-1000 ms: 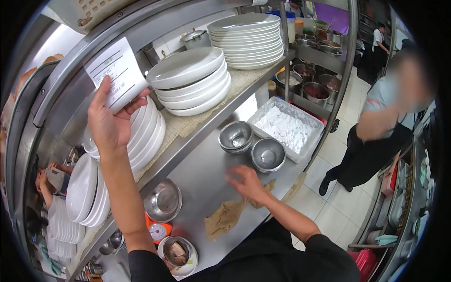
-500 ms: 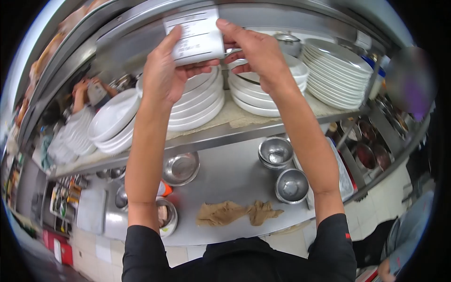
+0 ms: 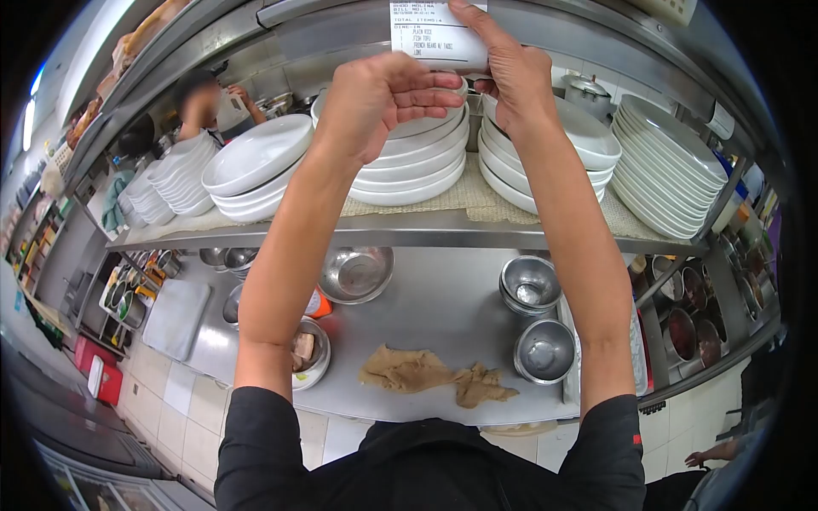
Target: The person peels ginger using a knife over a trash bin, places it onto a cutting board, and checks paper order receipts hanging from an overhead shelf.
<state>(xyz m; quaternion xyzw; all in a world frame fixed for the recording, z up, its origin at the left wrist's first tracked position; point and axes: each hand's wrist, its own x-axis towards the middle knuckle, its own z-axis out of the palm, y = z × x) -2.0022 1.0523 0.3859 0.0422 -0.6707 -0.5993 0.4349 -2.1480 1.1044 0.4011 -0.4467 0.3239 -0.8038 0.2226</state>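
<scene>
A white printed receipt point(image 3: 439, 36) hangs at the top of the head view, in front of the upper shelf. My right hand point(image 3: 517, 72) pinches its right side, thumb over the print. My left hand point(image 3: 383, 102) is just below and left of the paper, fingers apart and pointing right, with nothing in it. Behind both hands stand stacks of white plates point(image 3: 409, 183) on the cloth-lined shelf. Below my forearms, a brown cloth point(image 3: 405, 369) lies crumpled on the steel counter point(image 3: 434, 298).
Steel bowls point(image 3: 545, 351) stand at the counter's right, a larger bowl point(image 3: 356, 274) at its left. A bowl with pieces of food point(image 3: 304, 347) sits near my left forearm. Beyond the shelf is a person point(image 3: 200, 106); another person's hand point(image 3: 714, 454) shows at lower right.
The view has swung right and level. The receipt, first in my left hand, is now in my right. My left hand has let go. My right hand came up from over the counter.
</scene>
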